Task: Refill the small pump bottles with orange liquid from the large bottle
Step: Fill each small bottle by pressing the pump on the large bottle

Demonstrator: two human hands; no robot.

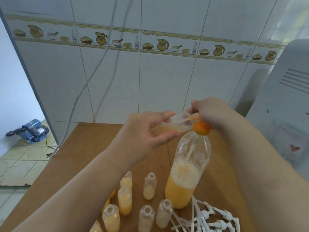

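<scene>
Left hand (147, 131) grips the small clear plastic bottle (173, 123) lying sideways, mouth toward 3 o'clock where the right hand (212, 113) pinches it, just above the big orange-capped bottle (187, 174).

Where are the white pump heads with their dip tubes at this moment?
In the head view, the white plastic pump heads lie in a loose pile on the brown cardboard surface at lower right, just right of the large clear bottle of orange liquid.
</scene>
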